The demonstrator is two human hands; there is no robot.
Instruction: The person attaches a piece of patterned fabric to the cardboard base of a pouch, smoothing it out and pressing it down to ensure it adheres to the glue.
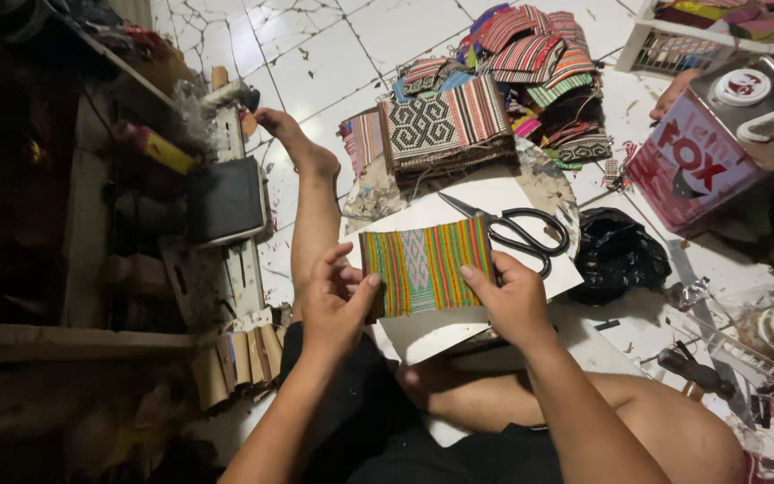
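Both hands grip one striped woven pouch [423, 267], green/orange/yellow w/ a pale patterned band down the middle, held flat over the lap. Left hand [333, 300] has fingers curled on its left edge, thumb on the front; right hand [512, 300] is closed on the right edge, index finger laid along it.

Under the pouch: a white card sheet [459, 327] on the floor, its corner poking toward the lap. Black-handled scissors [517, 235] lie on the sheet just beyond the pouch, blades pointing left, near the right hand but apart.

Pkgs: a pink rectangular tin [718, 143], upper right, tilted, w/ a round white cap and a white handle on top, red lettering on the side. A crumpled black plastic bag [615, 255] sits betw. tin and scissors. A white wire basket [674, 40] w/ cloth is at the top right corner.

Beyond the sheet: a black-and-white diamond-pattern pouch [441, 125] atop a stack, then a heap of striped woven pieces [539, 72].

Left edge is crowded by a dark cluttered shelf [91, 179]. Bare white floor tile [333, 54] is open at top centre only; the right side is littered w/ scraps and tools.
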